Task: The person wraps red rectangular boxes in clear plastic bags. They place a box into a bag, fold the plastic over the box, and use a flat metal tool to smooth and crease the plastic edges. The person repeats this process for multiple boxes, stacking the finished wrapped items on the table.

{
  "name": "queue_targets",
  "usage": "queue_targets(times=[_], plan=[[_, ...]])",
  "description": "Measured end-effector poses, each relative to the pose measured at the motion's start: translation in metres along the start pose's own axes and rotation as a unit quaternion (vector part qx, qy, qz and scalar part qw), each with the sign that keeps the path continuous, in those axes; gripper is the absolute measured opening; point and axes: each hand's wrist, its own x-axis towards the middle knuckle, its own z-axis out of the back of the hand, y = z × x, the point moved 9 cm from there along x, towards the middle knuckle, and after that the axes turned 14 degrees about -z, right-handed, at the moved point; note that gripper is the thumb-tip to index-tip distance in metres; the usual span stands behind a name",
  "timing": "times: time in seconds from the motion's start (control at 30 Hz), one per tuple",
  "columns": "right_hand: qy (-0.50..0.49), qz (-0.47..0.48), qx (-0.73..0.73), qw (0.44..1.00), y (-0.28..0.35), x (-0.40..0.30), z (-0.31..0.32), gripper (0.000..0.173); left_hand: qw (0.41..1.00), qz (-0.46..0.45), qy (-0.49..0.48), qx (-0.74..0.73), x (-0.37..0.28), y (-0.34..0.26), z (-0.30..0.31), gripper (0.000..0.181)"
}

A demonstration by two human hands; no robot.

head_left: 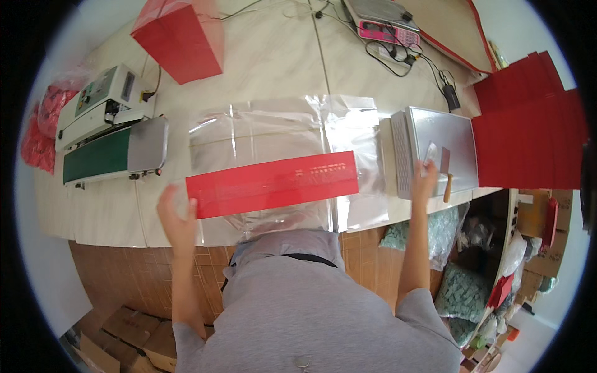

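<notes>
A long red box (275,184) with gold writing lies slantwise on clear plastic film (256,126) on the table before me. At its left end is my left hand (176,217), fingers apart; whether the fingertips touch the box is blurred. On the right, my right hand (425,182) is over a metal box (447,135) with a smooth silvery top. Its fingers are closed on a small clear plastic piece (431,153). Just right of that hand, a scraper with a wooden handle (447,188) lies at the metal box's near edge.
A green-belted sealing machine (112,151) stands at the left, with a tall red bag (186,42) beyond the film. Cables and a pink-fronted scale (389,33) are at the back right. Red sheets (531,140) lie at the far right, above shelves with filled plastic bags (461,291).
</notes>
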Motion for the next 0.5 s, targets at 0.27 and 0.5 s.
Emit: queue_targets(times=[0.27, 0.5], plan=[[0.546, -0.154, 0.355, 0.743, 0.129, -0.12, -0.082, 0.048, 0.835, 0.366, 0.135, -0.388, -0.011, 0.08, -0.035, 0.036], [0.545, -0.15, 0.424, 0.708, 0.141, -0.115, -0.065, 0.032, 0.837, 0.335, 0.114, -0.417, -0.009, 0.072, -0.035, 0.024]])
